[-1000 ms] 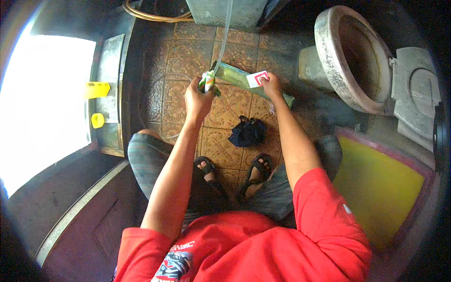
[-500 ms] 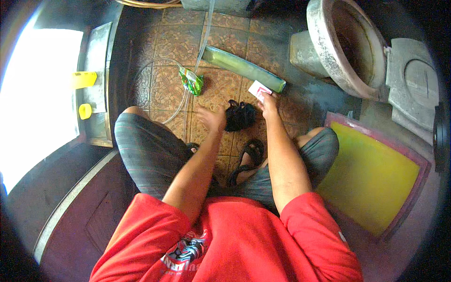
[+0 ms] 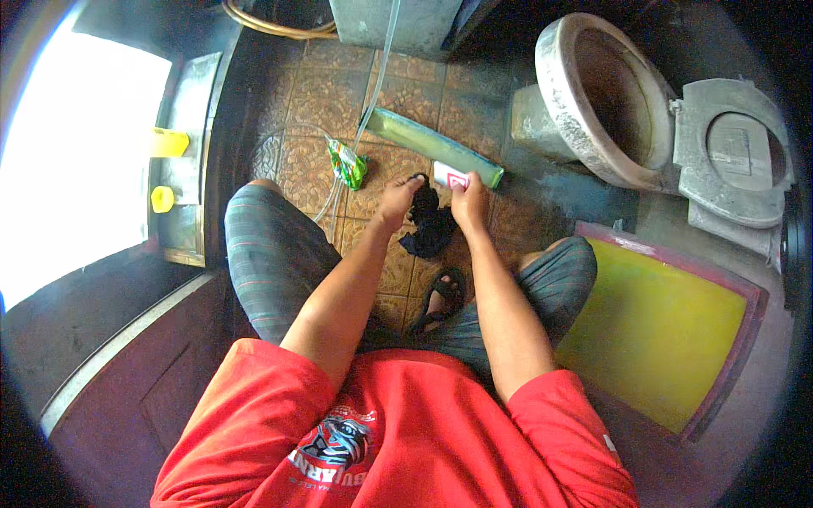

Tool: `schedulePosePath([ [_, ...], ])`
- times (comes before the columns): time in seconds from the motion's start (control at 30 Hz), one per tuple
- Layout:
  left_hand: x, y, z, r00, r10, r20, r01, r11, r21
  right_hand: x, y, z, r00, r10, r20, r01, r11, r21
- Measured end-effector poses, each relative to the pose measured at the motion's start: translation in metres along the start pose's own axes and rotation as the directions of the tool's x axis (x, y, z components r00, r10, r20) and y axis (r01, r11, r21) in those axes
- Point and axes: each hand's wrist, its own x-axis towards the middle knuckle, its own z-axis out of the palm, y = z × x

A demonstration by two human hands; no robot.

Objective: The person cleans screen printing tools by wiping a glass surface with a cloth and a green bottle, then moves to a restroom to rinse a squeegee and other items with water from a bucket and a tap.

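Observation:
My left hand (image 3: 398,200) pinches the upper edge of a crumpled black cloth (image 3: 430,230), which hangs or lies bunched over the tiled floor between my feet. In my right hand (image 3: 471,203) is a small flat white card-like piece with red print (image 3: 449,176), gripped at its lower right end. Just beyond it lies a long, narrow green strip with raised edges (image 3: 423,140), slanting across the tiles. A crumpled green and white plastic packet (image 3: 348,165) rests to the left of my left hand.
A clear hose (image 3: 378,72) runs down past the packet. At the right stand a grimy toilet bowl (image 3: 566,110) with a grey lid (image 3: 730,161) and a frame with yellow mesh (image 3: 660,330). Yellow containers (image 3: 168,144) are on the sill at the left.
My left hand has moved right and taken hold of the black cloth, lifting its upper part. My right hand has shifted slightly left and nearer with the white piece, which has turned.

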Motion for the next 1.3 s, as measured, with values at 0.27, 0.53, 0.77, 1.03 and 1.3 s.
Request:
schedulePosePath([
  [0.27, 0.013, 0.008, 0.022, 0.904, 0.318, -0.286, -0.155, 0.867, 0.474, -0.030, -0.062, 0.003, 0.988, -0.148, 0.042, 0.135, 0.968, 0.213],
  [0.53, 0.022, 0.029, 0.006, 0.871, 0.286, -0.399, -0.001, 0.814, 0.580, -0.024, -0.046, -0.003, 0.921, -0.069, 0.383, -0.126, 0.878, 0.461],
  [0.77, 0.016, 0.040, -0.013, 0.816, 0.107, -0.568, -0.024, 0.988, 0.151, -0.015, -0.060, -0.038, 0.887, 0.183, 0.424, -0.425, 0.684, 0.593],
  [1.03, -0.004, 0.054, 0.003, 0.934, -0.116, 0.339, 0.254, 0.882, -0.397, -0.026, -0.053, -0.010, 0.768, 0.269, 0.581, -0.564, 0.715, 0.414],
  [1.3, -0.013, 0.063, 0.009, 0.999, 0.028, 0.021, -0.032, 0.974, 0.225, -0.011, -0.056, -0.026, 0.779, 0.196, 0.596, -0.484, 0.792, 0.372],
])
